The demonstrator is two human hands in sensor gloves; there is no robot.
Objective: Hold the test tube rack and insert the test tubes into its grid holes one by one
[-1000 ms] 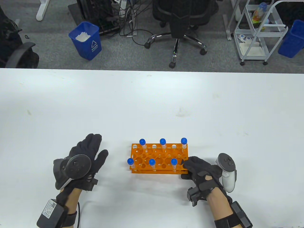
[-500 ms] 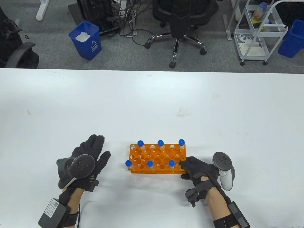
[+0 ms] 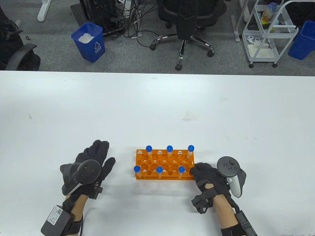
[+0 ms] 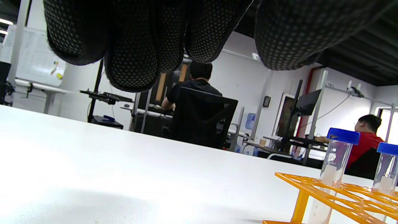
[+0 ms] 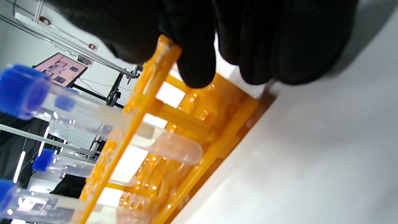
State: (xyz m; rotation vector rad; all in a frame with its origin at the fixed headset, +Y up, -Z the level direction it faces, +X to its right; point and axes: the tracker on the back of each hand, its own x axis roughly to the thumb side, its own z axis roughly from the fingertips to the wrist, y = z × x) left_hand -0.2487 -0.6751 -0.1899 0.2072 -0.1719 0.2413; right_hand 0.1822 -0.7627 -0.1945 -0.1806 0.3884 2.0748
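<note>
Right hand (image 3: 211, 178) grips the near right end of the test tube rack (image 3: 164, 164); in the right wrist view its fingers (image 5: 199, 62) curl over the rack's top plate and end wall. Left hand (image 3: 92, 163) lies flat on the bench (image 3: 157, 110), fingers extended and holding nothing, well apart from the rack's left end. Rack: orange plastic, rectangular, two perforated plates with round holes of differing size, standing on the bench between the two hands. Six test tubes (image 3: 159, 171) stand upright in it, three in the near row, three in the far row. Tubes are clear plastic, round-bottomed, with blue screw caps. Gloves are black knit; the left's palm side is dotted. Bench top is smooth white.
</note>
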